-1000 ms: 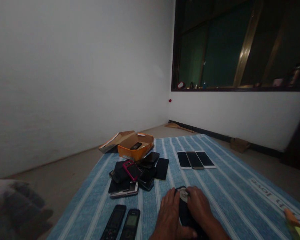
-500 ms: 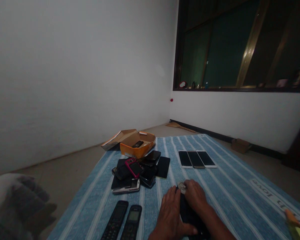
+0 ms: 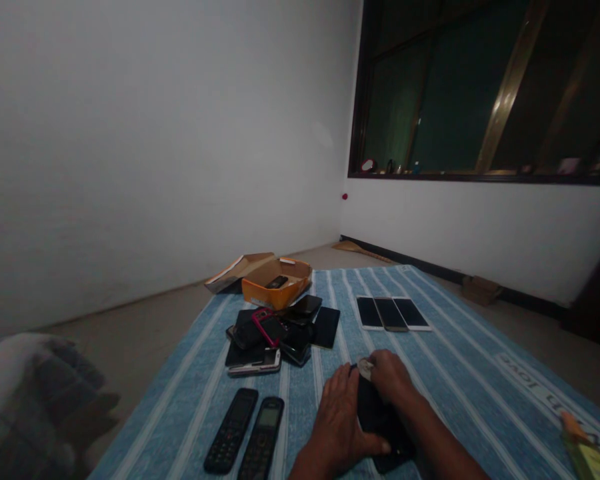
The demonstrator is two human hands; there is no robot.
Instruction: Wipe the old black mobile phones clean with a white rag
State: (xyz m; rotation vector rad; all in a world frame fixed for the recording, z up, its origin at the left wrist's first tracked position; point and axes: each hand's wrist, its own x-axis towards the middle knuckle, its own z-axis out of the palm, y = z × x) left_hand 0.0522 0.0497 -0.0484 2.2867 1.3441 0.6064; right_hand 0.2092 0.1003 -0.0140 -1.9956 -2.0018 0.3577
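A black phone [image 3: 377, 413] lies on the striped cloth, partly covered by both hands. My left hand [image 3: 337, 413] grips it, the fingers along its left edge and the thumb across its lower part. At the phone's far end, my right hand [image 3: 393, 380] pinches a small, pale, crumpled wad [image 3: 365, 368] against it; its material is unclear. Two black keypad handsets [image 3: 231, 430] lie side by side to the left. Beyond them is a loose pile of phones, among them a pink-edged phone [image 3: 269, 327].
An open orange box [image 3: 267, 294] with a phone inside stands behind the pile. Three flat phones [image 3: 392, 313] lie in a row at the back right. A yellow-green packet [image 3: 587, 453] is at the right edge. The blue striped cloth [image 3: 180, 400] lies beneath everything.
The view has tipped slightly, so the things on the cloth appear a little higher. Both hands stay at the phone, with the right one still at its far end holding the pale wad.
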